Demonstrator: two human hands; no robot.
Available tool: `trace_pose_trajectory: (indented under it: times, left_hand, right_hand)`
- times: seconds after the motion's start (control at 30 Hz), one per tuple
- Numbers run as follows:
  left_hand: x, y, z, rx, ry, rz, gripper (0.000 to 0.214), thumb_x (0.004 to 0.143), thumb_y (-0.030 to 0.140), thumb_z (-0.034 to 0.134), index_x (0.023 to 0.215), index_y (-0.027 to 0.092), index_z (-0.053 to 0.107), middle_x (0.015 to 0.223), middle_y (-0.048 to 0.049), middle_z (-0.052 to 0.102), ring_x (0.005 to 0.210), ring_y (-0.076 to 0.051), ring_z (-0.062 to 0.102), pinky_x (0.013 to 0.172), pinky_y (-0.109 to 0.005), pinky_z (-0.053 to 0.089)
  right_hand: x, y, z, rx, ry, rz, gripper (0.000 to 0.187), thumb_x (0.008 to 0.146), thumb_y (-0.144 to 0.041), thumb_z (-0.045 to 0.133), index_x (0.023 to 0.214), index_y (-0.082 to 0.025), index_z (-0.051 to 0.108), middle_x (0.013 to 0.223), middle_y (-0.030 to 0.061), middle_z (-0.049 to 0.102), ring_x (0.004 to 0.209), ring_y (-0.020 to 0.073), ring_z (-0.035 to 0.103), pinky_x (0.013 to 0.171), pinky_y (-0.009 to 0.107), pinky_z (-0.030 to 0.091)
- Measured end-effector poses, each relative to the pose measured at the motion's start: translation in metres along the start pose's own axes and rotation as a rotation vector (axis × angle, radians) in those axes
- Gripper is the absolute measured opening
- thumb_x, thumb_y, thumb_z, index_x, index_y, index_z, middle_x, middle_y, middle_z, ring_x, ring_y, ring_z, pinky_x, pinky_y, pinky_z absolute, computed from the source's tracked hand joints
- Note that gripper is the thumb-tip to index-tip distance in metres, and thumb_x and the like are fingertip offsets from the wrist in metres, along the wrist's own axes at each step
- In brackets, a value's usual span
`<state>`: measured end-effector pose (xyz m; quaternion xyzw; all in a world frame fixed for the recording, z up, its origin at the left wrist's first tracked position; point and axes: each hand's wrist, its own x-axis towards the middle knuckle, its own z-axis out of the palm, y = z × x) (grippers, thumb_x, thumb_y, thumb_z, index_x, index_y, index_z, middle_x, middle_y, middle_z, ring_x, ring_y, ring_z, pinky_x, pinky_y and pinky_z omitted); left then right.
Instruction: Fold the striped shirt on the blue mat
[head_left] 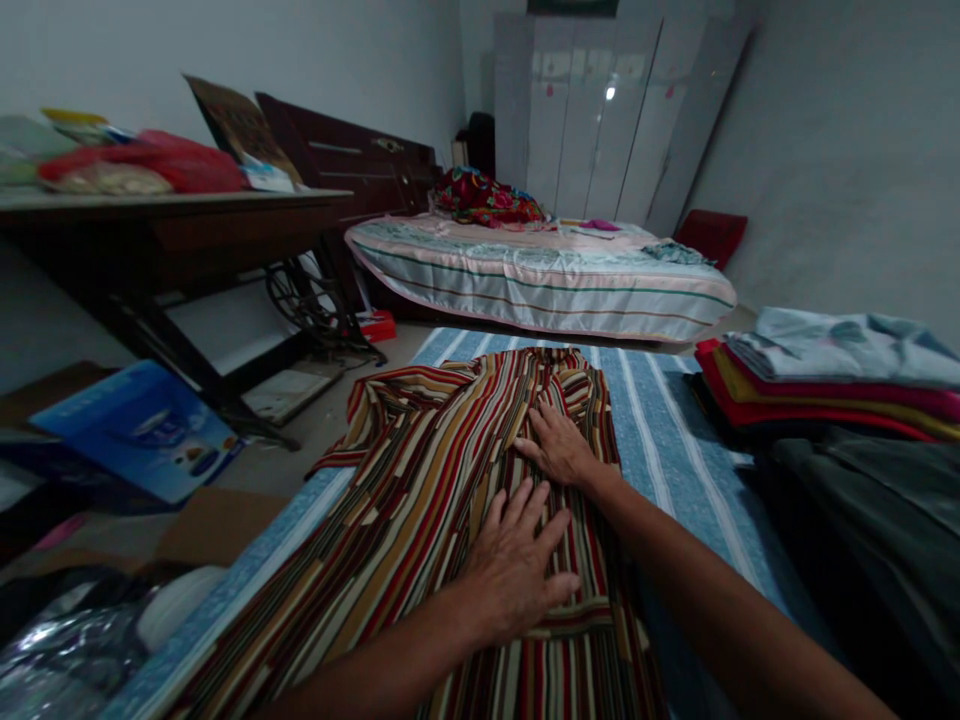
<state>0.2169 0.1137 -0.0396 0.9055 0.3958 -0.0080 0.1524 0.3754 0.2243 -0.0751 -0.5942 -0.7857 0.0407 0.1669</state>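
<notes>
A long-sleeved shirt (420, 470) with stripes of red, brown, tan and cream lies spread out in front of me, its collar at the far end. My left hand (514, 560) rests flat on the middle of it, fingers spread. Further up, near the chest, my right hand (556, 440) lies palm down on the cloth with its fingers apart. Neither hand grasps anything. Under the shirt is a blue sheet (652, 430) with white stripes. One sleeve is bent out to the left; the right sleeve is partly hidden by my right arm.
To the right sit a stack of folded clothes (825, 400) and dark garments (885, 510). A sewing machine table (247, 225) stands at left, with a blue box (150, 430) below. Behind are a bed (540, 290) and a wardrobe (592, 130).
</notes>
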Motion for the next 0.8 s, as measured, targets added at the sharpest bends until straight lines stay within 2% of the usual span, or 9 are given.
trace_pose_trajectory:
  times: [0.13,0.27,0.43,0.6,0.7,0.8]
  left_hand:
    - [0.001,-0.002,0.004,-0.041,0.054,0.028,0.065,0.083,0.061,0.047,0.137,0.027,0.04,0.154,-0.0137,0.018,0.142,-0.034,0.007,0.109,-0.062,0.012]
    - [-0.002,0.003,0.002,-0.042,0.068,0.033,0.064,0.082,0.06,0.048,0.135,0.024,0.043,0.153,-0.0147,0.021,0.141,-0.034,0.011,0.109,-0.061,0.014]
    - [-0.028,0.015,0.001,-0.049,0.123,-0.023,0.064,0.085,0.06,0.043,0.135,0.019,0.044,0.153,-0.0154,0.021,0.142,-0.031,0.009,0.111,-0.058,0.014]
    - [-0.054,0.015,0.019,-0.075,0.136,-0.06,0.07,0.086,0.063,0.039,0.141,0.02,0.034,0.154,-0.0159,0.015,0.142,-0.03,0.005,0.112,-0.056,0.012]
    - [-0.062,0.016,0.021,-0.078,0.132,-0.083,0.069,0.087,0.062,0.037,0.141,0.018,0.035,0.153,-0.0172,0.019,0.142,-0.03,0.008,0.113,-0.054,0.014]
    - [-0.076,0.026,0.014,-0.062,0.151,-0.093,0.064,0.089,0.057,0.038,0.137,0.015,0.04,0.151,-0.0182,0.024,0.142,-0.031,0.011,0.112,-0.054,0.016]
  right_hand:
    - [-0.005,0.001,0.001,0.004,0.004,0.006,0.069,0.093,-0.058,0.032,0.141,-0.008,0.034,0.146,0.0226,0.03,0.136,0.0308,0.027,0.107,0.047,0.026]
    - [-0.012,-0.001,0.002,-0.063,-0.008,0.027,0.067,0.092,-0.058,0.036,0.138,-0.008,0.037,0.145,0.0231,0.031,0.135,0.0322,0.029,0.106,0.049,0.026]
    - [-0.033,-0.012,-0.005,-0.114,0.061,0.028,0.068,0.093,-0.055,0.037,0.139,-0.006,0.037,0.145,0.0229,0.033,0.135,0.0315,0.028,0.108,0.046,0.024]
    - [-0.06,-0.031,-0.012,-0.11,-0.005,0.079,0.062,0.093,-0.05,0.041,0.136,-0.007,0.041,0.142,0.0227,0.037,0.134,0.0324,0.031,0.106,0.048,0.028]
    - [-0.067,-0.053,-0.04,-0.025,0.044,0.075,0.048,0.092,-0.04,0.047,0.13,-0.011,0.05,0.135,0.019,0.047,0.127,0.0312,0.041,0.104,0.048,0.032]
    - [-0.089,-0.08,-0.088,0.311,0.162,0.003,0.036,0.091,-0.04,0.047,0.117,-0.018,0.06,0.117,0.0118,0.062,0.111,0.0269,0.056,0.095,0.043,0.044]
